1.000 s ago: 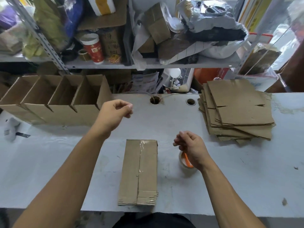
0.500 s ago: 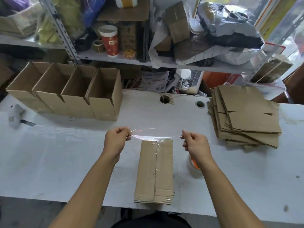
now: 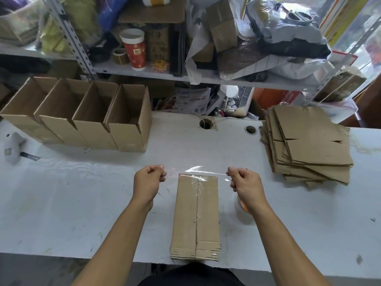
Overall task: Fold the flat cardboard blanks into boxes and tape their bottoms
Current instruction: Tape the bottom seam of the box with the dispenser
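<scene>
A: Item one?
B: Box [image 3: 196,217], brown corrugated card, bottom up, centre seam under clear tape. On the table [image 3: 61,203], at its near edge, between both forearms.

A: Orientation?
B: Long axis runs from the person straight away toward the shelf.

A: Hands?
B: Left hand [image 3: 148,181] and right hand [image 3: 245,183], fingers curled, each pinching one end of a tape strip [image 3: 195,172] stretched across the box's far end.

A: Stock?
B: Blanks [image 3: 309,143] stacked right; four open boxes [image 3: 82,120] far left.

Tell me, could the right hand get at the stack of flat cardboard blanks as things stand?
Probably not yet: the way across the table to the flat blanks looks bare, but the right hand and left hand are pinching a clear tape strip over the box.
</scene>
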